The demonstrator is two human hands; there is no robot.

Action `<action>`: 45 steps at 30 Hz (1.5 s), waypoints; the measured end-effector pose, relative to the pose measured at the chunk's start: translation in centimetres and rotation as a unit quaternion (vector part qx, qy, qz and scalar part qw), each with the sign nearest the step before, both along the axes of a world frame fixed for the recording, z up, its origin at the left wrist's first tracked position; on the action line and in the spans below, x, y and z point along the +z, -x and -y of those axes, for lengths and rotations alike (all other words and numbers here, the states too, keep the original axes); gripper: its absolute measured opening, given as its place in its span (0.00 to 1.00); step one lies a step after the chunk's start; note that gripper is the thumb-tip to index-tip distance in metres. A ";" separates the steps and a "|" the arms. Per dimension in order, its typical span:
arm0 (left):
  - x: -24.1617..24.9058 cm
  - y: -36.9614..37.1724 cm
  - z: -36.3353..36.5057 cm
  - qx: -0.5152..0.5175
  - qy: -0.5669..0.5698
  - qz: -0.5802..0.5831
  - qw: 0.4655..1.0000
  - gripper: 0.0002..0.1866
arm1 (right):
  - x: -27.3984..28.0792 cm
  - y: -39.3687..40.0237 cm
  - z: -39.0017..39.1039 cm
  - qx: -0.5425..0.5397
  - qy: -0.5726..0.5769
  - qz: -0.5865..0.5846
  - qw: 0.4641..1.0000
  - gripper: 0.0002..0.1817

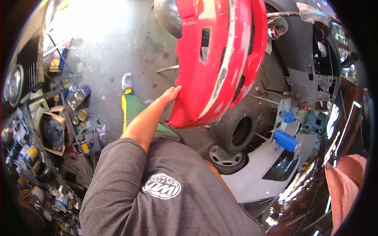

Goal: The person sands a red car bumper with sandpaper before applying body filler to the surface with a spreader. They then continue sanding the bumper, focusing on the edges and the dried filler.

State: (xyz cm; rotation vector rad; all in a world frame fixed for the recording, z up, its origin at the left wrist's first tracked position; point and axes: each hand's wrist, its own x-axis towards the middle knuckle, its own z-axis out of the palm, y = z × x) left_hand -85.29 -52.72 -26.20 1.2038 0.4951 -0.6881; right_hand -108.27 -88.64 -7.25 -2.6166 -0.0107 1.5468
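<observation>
My left hand (171,95) grips the near edge of a red car bumper (197,86), its thumb showing along the rim. The bumper is curved, with cut-out openings and a long scuffed, whitish strip where paint is worn or sanded. It is tilted up in front of me, above the floor and tyres. A strip of bare skin by my right side looks like part of my right arm; my right hand itself does not show.
A loose tyre (236,128) and a wheel (225,156) are below the bumper. White car (252,173) parts and a blue container (285,141) are to the right. Cans, a cardboard box (53,131) and clutter fill the left side. A metal stand leg (168,69) pokes out behind the bumper.
</observation>
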 end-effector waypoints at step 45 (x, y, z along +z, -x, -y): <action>15.0 -23.0 -8.4 -0.114 0.193 0.060 0.973 0.48 | 1.1 -23.2 -28.6 -0.244 -0.087 0.669 0.697 0.09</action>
